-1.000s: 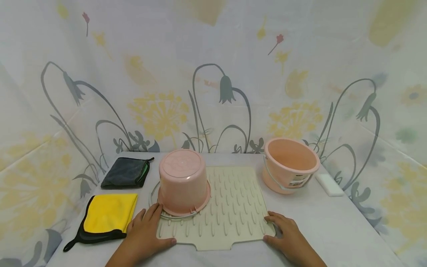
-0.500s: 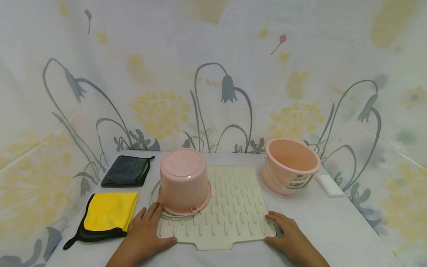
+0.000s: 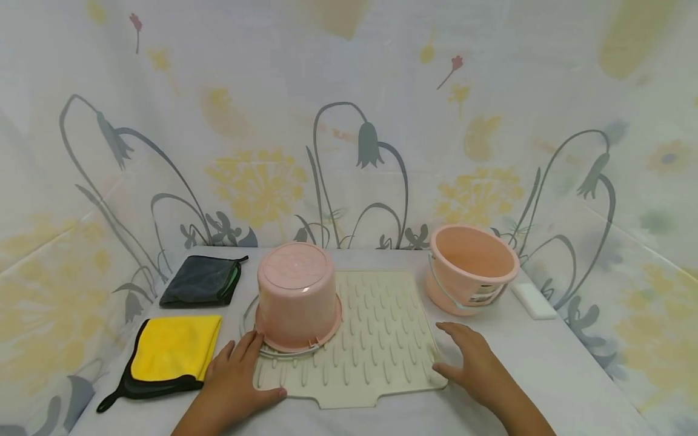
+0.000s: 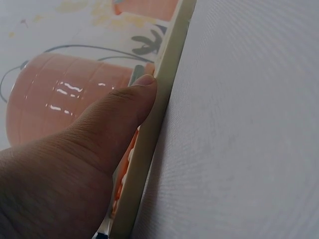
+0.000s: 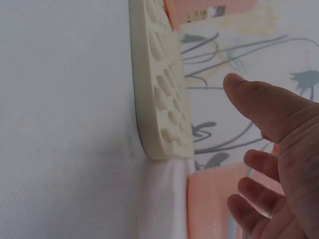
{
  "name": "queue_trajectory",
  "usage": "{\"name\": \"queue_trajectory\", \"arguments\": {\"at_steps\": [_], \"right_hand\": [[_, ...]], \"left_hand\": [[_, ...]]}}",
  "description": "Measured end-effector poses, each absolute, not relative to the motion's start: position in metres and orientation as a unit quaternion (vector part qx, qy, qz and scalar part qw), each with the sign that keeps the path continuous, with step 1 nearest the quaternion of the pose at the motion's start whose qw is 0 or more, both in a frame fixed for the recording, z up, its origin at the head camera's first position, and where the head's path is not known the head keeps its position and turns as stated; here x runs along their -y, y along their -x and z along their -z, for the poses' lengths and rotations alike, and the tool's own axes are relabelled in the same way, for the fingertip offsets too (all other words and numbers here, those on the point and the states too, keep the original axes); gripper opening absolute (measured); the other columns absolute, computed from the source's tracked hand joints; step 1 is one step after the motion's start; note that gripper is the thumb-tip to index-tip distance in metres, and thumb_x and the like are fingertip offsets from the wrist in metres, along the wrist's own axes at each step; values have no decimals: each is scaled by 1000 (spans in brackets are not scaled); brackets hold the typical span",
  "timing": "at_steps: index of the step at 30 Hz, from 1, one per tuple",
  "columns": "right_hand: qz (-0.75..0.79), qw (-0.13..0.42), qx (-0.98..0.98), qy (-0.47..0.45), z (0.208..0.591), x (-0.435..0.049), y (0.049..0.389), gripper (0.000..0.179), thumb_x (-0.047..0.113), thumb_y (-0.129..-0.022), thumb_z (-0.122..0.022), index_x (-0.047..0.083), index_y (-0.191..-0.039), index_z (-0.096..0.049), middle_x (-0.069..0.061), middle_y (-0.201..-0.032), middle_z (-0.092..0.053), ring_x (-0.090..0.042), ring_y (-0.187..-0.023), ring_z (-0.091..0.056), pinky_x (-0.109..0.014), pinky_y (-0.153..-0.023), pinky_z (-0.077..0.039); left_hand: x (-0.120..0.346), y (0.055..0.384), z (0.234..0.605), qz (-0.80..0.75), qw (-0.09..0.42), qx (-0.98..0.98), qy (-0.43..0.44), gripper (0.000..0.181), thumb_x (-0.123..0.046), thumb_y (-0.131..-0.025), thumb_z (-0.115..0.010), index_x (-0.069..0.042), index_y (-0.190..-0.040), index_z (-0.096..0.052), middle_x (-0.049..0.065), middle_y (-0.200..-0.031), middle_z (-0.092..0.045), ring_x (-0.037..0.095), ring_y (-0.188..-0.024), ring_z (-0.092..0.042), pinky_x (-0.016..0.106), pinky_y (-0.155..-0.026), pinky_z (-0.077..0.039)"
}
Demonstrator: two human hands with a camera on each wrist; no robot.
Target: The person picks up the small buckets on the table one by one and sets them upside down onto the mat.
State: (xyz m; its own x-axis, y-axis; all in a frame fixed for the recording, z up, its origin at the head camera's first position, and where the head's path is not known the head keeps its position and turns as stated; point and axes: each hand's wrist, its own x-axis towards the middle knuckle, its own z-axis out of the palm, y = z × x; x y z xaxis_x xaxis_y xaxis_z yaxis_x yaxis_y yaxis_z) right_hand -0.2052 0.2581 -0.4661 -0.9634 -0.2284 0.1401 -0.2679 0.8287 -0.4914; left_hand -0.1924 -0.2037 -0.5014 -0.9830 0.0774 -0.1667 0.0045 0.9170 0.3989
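A cream drying mat [image 3: 392, 363] with raised oval ridges and a front lip lies flat on the table. On its left part, a pink bucket [image 3: 297, 297] stands upside down, its pale handle looped round the rim. My left hand [image 3: 234, 375] rests at the mat's front left corner, fingers extended beside the bucket rim. In the left wrist view, its thumb [image 4: 134, 99] touches the mat's edge. My right hand [image 3: 477, 363] holds nothing, its thumb and fingers spread beside the front right corner. The right wrist view shows a gap between thumb and mat.
A second pink bucket [image 3: 474, 266] stands upright at the back right, beside a white block [image 3: 534, 301]. To the left lie a folded dark grey cloth [image 3: 199, 281] and a folded yellow cloth [image 3: 177, 348] with black trim. A flowered curtain [image 3: 349, 181] hangs behind the table.
My right hand has let go of the mat's front right corner and its fingers have spread and lifted. The left hand, mat and buckets stay in place; the head view shifts slightly.
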Motion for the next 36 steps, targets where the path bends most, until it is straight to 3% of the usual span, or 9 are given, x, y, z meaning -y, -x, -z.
{"name": "queue_trajectory", "arguments": {"at_steps": [3,14,16,19,21,22,24,26,36], "right_hand": [[-236,82,958,-140,461,-259,207,88,29,-82,-91,6,-154,-46,-21,-156,-49,-48,-142,-44,-68,-113,-38],[-126,253,939,-193,443,-269,216,109,28,-71,-98,6,-157,-35,-22,-151,-47,-44,-133,-44,-59,-106,-38],[-99,280,932,-208,439,-273,221,108,50,-80,-89,6,-158,-31,-25,-149,-44,-45,-131,-43,-58,-105,-38],[-67,314,918,-232,433,-278,231,101,70,-92,-59,3,-161,-26,-29,-149,-42,-47,-132,-41,-59,-107,-36],[-50,333,910,-243,430,-281,238,103,70,-92,-60,1,-160,-26,-30,-146,-42,-47,-130,-42,-57,-107,-36],[-42,341,906,-247,429,-282,242,106,64,-89,-72,0,-159,-27,-30,-146,-43,-47,-129,-42,-57,-107,-36],[-32,350,903,-248,426,-283,249,116,46,-75,-94,-3,-157,-29,-30,-145,-43,-47,-129,-42,-56,-106,-38],[-27,348,906,-240,425,-283,254,125,26,-60,-104,-4,-156,-30,-30,-145,-43,-47,-130,-42,-56,-105,-39],[1,286,940,-187,419,-278,275,127,36,-63,-102,-6,-157,-28,-31,-151,-41,-49,-140,-38,-62,-116,-32]], "left_hand": [[204,193,502,-205,93,-974,-19,142,-94,-59,-72,-9,-165,-31,18,-170,-28,64,-146,-25,85,-110,-21],[204,190,502,-211,77,-974,-29,138,-91,-62,-74,-10,-165,-30,16,-170,-29,63,-146,-25,84,-110,-21],[205,190,502,-213,79,-973,-29,138,-91,-62,-74,-10,-165,-30,16,-170,-28,64,-146,-24,84,-110,-21],[205,191,502,-212,81,-973,-30,139,-91,-62,-74,-10,-165,-30,17,-170,-28,65,-146,-24,85,-109,-21],[206,191,503,-210,82,-974,-30,139,-91,-62,-74,-10,-165,-30,17,-170,-27,64,-146,-24,85,-109,-21],[206,191,503,-209,82,-974,-29,139,-91,-62,-74,-10,-165,-30,17,-170,-27,64,-146,-24,85,-109,-21],[206,191,503,-209,81,-974,-30,139,-91,-62,-74,-9,-165,-30,17,-170,-27,64,-146,-25,85,-110,-21],[205,190,503,-210,79,-974,-31,139,-91,-62,-74,-9,-165,-30,17,-170,-27,64,-146,-24,85,-110,-20],[204,190,498,-215,95,-972,-22,140,-90,-61,-75,-10,-166,-28,18,-171,-25,64,-147,-22,85,-110,-18]]}}
